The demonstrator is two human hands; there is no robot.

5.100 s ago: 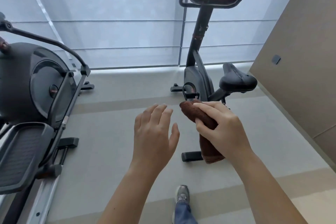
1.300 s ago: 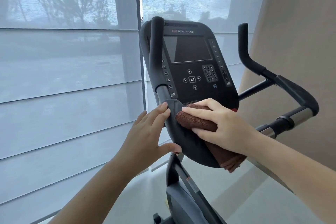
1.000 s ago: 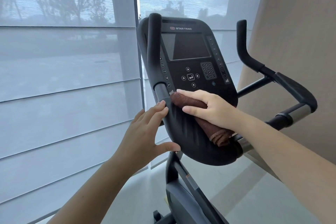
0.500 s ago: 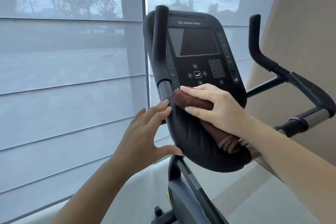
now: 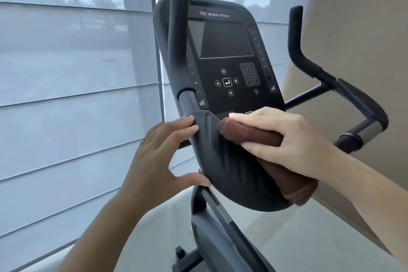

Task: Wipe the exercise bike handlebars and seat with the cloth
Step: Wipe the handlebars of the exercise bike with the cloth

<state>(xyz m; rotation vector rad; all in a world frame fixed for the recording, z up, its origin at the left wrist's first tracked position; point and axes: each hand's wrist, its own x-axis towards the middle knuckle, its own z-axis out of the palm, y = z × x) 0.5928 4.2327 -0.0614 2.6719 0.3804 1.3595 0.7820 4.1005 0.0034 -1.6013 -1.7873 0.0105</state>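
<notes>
We look down at a black exercise bike console (image 5: 225, 62) with a dark screen and keypad. Our right hand (image 5: 284, 139) curls its fingers over a rolled brown terry cloth (image 5: 249, 133), pressing it onto the dark grey padded handlebar curve (image 5: 225, 168) just below the console. Our left hand (image 5: 159, 157) is spread, straight fingertips touching the pad's left edge, thumb under its near rim. Pale window blinds (image 5: 66, 73) fill the left.

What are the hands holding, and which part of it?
The right hand grips the rolled brown cloth around its middle, both ends sticking out. The left hand holds nothing; its straight fingers touch the handlebar pad.
</notes>
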